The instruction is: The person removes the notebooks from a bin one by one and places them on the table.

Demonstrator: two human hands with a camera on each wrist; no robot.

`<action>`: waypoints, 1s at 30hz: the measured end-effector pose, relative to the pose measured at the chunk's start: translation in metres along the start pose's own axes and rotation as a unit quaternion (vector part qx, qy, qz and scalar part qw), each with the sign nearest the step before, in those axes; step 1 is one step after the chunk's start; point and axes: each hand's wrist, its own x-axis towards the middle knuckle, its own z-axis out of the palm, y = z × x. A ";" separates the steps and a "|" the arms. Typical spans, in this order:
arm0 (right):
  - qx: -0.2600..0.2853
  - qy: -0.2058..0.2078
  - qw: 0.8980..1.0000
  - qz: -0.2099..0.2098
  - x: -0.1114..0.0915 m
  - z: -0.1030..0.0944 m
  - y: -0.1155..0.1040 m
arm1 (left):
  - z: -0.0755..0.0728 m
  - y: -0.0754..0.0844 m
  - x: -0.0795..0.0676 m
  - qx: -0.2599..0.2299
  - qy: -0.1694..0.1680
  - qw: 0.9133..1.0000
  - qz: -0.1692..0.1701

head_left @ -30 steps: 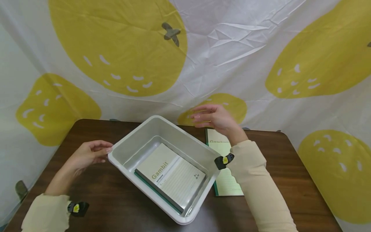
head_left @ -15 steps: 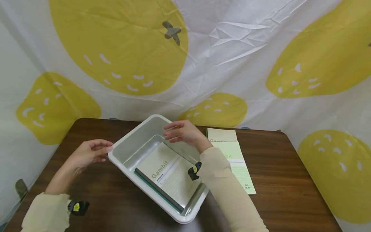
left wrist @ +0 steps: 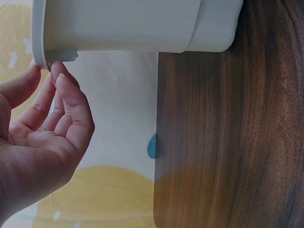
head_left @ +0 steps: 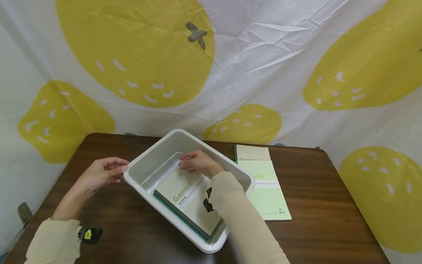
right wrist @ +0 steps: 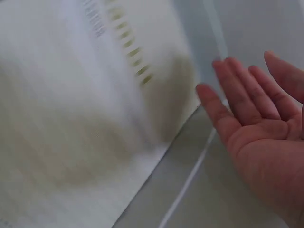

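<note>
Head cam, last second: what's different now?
The right hand moved left and down, from over the table beside the tub to inside it, by the far end of the notebook lying there. Its fingers hold nothing; contact with the notebook is unclear. Nothing was visibly grabbed or released. Unchanged: left hand pinching the tub's rim, tub, and the notebooks on the table.

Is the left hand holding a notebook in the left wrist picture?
No, the left hand pinches the bin by its rim.
</note>
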 end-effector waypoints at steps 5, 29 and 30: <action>-0.061 0.033 0.998 0.003 0.003 0.002 0.012 | 0.000 0.001 -0.001 0.003 0.004 1.000 0.002; -0.183 0.058 0.981 -0.023 -0.003 0.006 0.019 | -0.001 0.000 0.000 0.003 -0.004 1.000 0.003; -0.179 0.069 0.981 -0.027 -0.002 0.005 0.021 | -0.001 0.000 0.000 0.002 -0.004 1.000 0.003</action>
